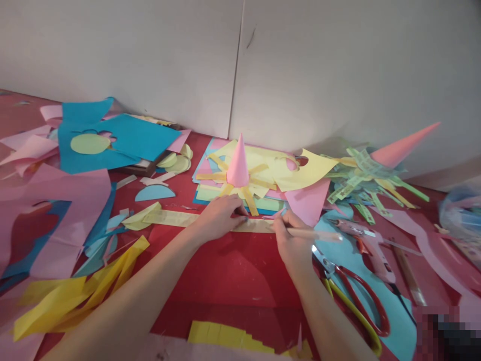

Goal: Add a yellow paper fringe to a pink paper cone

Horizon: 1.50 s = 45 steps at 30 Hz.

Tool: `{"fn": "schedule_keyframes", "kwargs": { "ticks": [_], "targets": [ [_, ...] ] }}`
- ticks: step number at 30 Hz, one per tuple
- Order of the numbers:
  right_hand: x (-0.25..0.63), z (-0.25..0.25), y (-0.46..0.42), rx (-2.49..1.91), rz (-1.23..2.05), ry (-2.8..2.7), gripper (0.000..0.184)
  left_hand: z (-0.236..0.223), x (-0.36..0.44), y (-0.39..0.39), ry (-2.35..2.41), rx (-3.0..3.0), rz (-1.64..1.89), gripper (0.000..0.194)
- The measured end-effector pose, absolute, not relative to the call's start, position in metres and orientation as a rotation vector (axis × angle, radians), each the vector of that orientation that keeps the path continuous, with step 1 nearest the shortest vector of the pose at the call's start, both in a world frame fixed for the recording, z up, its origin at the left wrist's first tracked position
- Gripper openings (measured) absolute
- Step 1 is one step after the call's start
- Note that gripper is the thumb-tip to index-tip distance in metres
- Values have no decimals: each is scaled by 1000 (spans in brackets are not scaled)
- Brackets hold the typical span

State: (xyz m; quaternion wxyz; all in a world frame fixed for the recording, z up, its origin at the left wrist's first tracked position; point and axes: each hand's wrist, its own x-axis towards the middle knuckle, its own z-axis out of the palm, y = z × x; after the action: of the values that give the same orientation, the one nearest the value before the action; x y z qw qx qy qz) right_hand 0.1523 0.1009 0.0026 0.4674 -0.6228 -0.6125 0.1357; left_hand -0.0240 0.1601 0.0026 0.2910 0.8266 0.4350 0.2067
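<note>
A long pale yellow strip (171, 217) lies across the red tabletop before me. My left hand (221, 215) rests on its middle, thumb and fingers apart and pressing down. At the strip's right end, my right hand (291, 233) is closed around a pencil (317, 234), its light wooden shaft pointing right and its tip down by the strip. A small blue piece shows near those fingers; I cannot make out what it is. Just behind both hands a pink paper cone (238, 168) stands upright, with yellow strips (211, 176) spreading from its base.
Right of my hand lie scissors (361, 291), a pink glue gun (370, 245) and a cone with green streamers (361, 175). Blue sheets (143, 138), pink cut paper (71, 200) and yellow strips (82, 296) cover the left. Yellow pieces (225, 337) lie in front; a white wall (150, 55) stands behind.
</note>
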Motion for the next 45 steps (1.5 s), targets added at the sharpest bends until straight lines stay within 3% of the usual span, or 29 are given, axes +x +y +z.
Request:
{"fn": "schedule_keyframes", "kwargs": {
  "ticks": [24, 45],
  "targets": [
    [151, 5, 104, -1515, 505, -1407, 29, 5, -25, 160, 1129, 2202, 538, 4],
    [150, 4, 104, -1535, 415, -1385, 32, 4, -25, 160, 1121, 2209, 544, 5]
  ]
}}
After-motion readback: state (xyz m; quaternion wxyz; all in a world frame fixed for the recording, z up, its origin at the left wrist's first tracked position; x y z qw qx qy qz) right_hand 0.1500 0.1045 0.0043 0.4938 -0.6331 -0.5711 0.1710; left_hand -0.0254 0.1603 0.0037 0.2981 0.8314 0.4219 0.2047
